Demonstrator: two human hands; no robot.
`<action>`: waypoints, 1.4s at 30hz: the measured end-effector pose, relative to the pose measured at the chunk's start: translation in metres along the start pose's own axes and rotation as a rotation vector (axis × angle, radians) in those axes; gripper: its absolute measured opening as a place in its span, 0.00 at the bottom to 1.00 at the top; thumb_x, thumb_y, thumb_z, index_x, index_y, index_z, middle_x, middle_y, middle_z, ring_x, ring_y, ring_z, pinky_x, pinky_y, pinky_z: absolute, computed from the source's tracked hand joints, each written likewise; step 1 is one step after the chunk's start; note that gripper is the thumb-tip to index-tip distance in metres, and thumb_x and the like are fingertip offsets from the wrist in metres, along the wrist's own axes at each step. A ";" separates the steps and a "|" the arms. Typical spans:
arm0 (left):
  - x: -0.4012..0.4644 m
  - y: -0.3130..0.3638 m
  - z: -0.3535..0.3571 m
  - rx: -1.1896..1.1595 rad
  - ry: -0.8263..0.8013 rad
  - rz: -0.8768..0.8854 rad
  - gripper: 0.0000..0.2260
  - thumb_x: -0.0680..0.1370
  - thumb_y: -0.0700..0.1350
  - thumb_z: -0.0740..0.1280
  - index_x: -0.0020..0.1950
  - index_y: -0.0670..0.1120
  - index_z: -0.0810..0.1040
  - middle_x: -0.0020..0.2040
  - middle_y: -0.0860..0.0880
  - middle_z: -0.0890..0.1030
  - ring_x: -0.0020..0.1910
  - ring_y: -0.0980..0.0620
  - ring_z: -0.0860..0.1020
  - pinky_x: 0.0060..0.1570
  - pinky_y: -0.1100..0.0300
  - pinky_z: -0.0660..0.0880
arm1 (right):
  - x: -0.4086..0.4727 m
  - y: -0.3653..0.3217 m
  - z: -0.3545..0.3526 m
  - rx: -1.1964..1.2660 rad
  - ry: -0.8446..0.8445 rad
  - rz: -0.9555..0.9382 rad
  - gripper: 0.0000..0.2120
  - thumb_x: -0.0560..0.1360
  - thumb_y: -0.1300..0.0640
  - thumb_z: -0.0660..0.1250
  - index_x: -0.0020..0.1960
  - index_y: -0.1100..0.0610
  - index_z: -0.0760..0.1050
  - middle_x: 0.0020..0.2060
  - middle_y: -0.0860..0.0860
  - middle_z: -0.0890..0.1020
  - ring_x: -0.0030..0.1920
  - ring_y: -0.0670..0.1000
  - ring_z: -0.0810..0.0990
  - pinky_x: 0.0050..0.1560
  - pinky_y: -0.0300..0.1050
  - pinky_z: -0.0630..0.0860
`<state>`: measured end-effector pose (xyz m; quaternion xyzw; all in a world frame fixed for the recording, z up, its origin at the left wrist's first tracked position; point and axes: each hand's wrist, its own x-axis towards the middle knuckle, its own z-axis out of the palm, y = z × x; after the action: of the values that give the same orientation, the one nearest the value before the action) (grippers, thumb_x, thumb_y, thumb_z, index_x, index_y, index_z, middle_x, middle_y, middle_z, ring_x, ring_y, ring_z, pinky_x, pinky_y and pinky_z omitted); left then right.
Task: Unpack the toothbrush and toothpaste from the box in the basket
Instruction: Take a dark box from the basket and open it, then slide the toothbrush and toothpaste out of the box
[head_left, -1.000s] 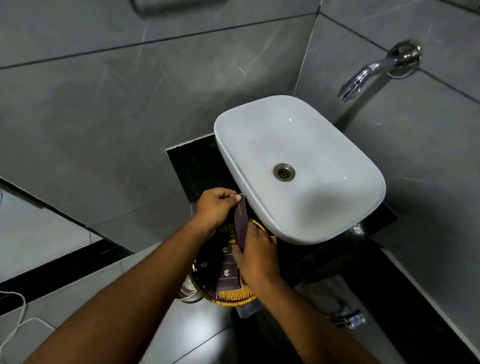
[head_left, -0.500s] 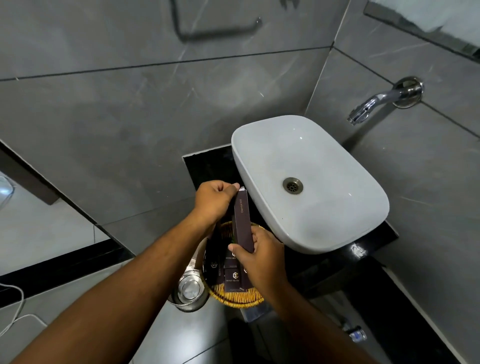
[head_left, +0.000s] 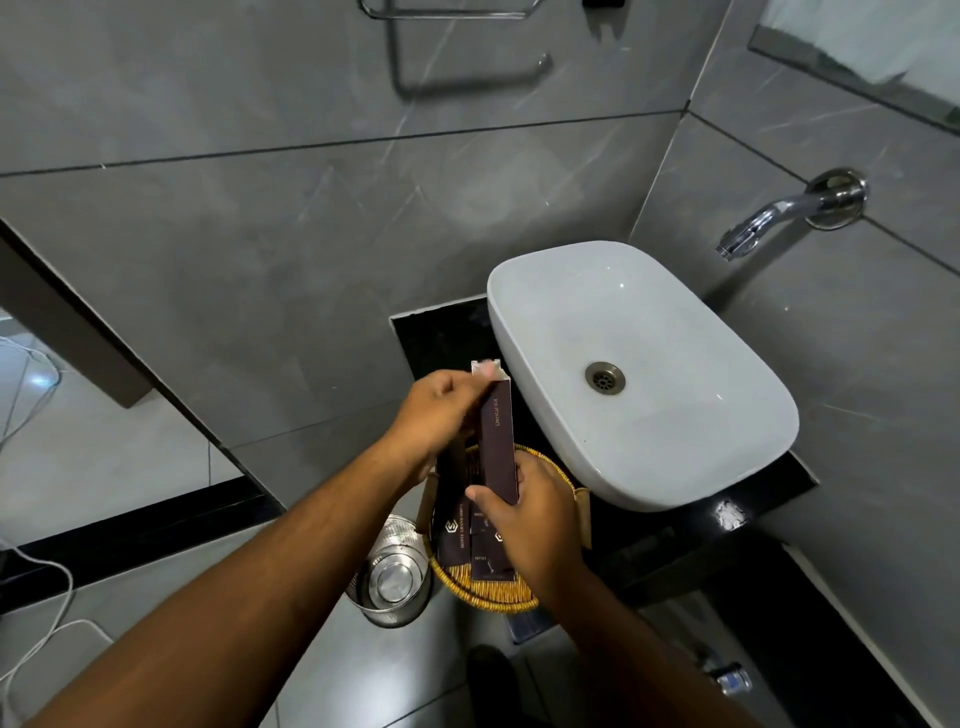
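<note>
A slim dark brown box (head_left: 497, 441) marked "Dental Kit" stands upright above a round woven basket (head_left: 488, 592) on the black counter. My right hand (head_left: 524, 514) grips the box's lower end. My left hand (head_left: 441, 415) pinches the pale flap at the box's top, which stands open. The toothbrush and toothpaste do not show. Several more dark brown packets (head_left: 457, 535) lie in the basket, partly hidden by my right hand.
A white vessel sink (head_left: 675, 415) sits right beside the basket, with a chrome wall spout (head_left: 769, 218) above it. On the floor below stands a steel bin (head_left: 392, 577). Grey tiled walls close in behind, with a towel rail (head_left: 457, 83).
The box has been lifted higher out of the basket and its top flap has been pulled open by my left hand. The camera has tilted up.
</note>
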<state>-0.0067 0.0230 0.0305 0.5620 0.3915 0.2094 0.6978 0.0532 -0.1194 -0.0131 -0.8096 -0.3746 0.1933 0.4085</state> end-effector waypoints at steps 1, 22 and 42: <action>-0.004 -0.003 0.000 0.029 -0.030 0.036 0.13 0.73 0.57 0.70 0.35 0.49 0.79 0.31 0.52 0.81 0.35 0.52 0.81 0.37 0.59 0.80 | 0.001 -0.001 0.000 0.013 -0.016 -0.008 0.17 0.69 0.47 0.74 0.55 0.52 0.78 0.47 0.49 0.82 0.45 0.46 0.81 0.43 0.39 0.79; -0.037 0.003 -0.007 0.328 -0.391 0.107 0.08 0.74 0.47 0.71 0.50 0.45 0.83 0.41 0.50 0.85 0.40 0.54 0.82 0.43 0.59 0.76 | 0.075 -0.058 -0.088 0.116 -0.566 0.033 0.16 0.73 0.65 0.71 0.60 0.55 0.78 0.33 0.49 0.78 0.33 0.45 0.82 0.34 0.41 0.83; -0.023 0.026 -0.067 -0.210 0.196 -0.047 0.07 0.69 0.42 0.76 0.40 0.47 0.78 0.32 0.49 0.85 0.34 0.52 0.83 0.35 0.60 0.80 | 0.043 0.026 -0.034 1.188 -0.191 0.575 0.09 0.79 0.71 0.61 0.56 0.67 0.76 0.45 0.63 0.87 0.46 0.60 0.87 0.38 0.47 0.84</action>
<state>-0.0697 0.0550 0.0584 0.4536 0.4467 0.2866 0.7159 0.1137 -0.1142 -0.0141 -0.4940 -0.0084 0.5391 0.6822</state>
